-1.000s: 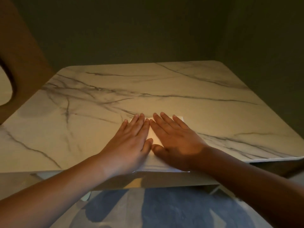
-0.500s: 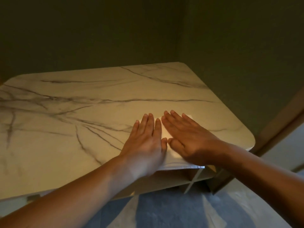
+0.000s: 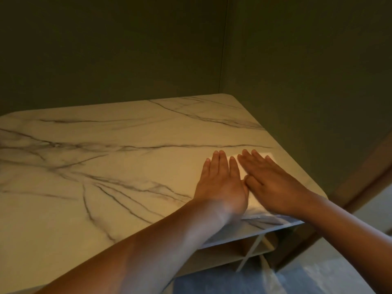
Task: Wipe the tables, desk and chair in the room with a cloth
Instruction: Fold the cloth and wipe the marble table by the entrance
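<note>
White marble-look table (image 3: 127,166), grey veins, fills the left and centre of the frame. The pale folded cloth (image 3: 270,155) lies flat on its right part, near the rounded front corner, at centre right of the frame.

Your left hand (image 3: 220,187) and right hand (image 3: 273,187) lie palm down on the cloth, side by side, thumbs touching. Fingers are straight and close together on both; neither grips anything.

The cloth sits almost wholly under your palms. It shows only as a strip between the two index fingers, a corner past the right fingertips, and a blurred patch below the thumbs.

Dark green wall (image 3: 106,49) behind. Blue patterned floor (image 3: 233,281) at lower right.
</note>
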Demonstrator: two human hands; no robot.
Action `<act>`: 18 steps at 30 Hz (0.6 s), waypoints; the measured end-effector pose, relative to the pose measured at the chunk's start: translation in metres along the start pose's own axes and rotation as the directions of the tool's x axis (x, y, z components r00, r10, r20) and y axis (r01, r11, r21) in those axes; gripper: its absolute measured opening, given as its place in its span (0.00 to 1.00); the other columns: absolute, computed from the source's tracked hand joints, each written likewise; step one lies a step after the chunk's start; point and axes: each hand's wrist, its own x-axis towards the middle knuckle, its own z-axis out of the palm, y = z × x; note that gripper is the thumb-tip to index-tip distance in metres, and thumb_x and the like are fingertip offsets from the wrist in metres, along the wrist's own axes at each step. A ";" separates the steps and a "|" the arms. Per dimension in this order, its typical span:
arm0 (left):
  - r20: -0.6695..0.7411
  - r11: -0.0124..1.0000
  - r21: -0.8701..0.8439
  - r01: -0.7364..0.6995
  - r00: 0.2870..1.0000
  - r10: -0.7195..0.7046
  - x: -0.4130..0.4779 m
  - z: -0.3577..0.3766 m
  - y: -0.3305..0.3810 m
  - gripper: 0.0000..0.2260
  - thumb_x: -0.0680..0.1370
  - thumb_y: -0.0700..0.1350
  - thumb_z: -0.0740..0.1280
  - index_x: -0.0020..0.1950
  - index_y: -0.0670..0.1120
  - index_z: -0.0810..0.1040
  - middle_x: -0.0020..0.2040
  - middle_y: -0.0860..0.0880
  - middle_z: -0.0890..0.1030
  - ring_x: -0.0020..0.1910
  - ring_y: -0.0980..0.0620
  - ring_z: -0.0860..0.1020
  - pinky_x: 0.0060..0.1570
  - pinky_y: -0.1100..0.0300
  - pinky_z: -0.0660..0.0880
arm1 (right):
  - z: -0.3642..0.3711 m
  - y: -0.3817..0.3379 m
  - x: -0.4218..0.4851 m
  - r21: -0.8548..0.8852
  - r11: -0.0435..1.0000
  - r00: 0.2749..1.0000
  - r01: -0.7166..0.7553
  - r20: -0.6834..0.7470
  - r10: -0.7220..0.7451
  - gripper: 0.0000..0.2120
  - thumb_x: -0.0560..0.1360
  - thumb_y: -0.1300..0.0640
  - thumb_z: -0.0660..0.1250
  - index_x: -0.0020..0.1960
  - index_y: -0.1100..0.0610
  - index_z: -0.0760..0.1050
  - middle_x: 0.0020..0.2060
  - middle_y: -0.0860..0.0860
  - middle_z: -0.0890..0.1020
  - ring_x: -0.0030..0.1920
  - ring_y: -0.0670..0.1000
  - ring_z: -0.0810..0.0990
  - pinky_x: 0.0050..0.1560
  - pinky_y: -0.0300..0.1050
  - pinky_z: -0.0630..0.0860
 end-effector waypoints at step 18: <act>-0.017 0.999 0.041 0.025 1.000 -0.025 0.119 -0.025 -0.056 0.29 0.85 0.51 0.45 0.82 0.42 0.38 0.82 0.42 0.36 0.80 0.45 0.34 0.78 0.44 0.36 | -0.009 0.027 0.134 -0.001 0.998 0.994 -0.061 -0.085 0.061 0.25 0.87 0.52 0.49 0.83 0.49 0.49 0.83 0.46 0.49 0.82 0.49 0.42 0.80 0.48 0.39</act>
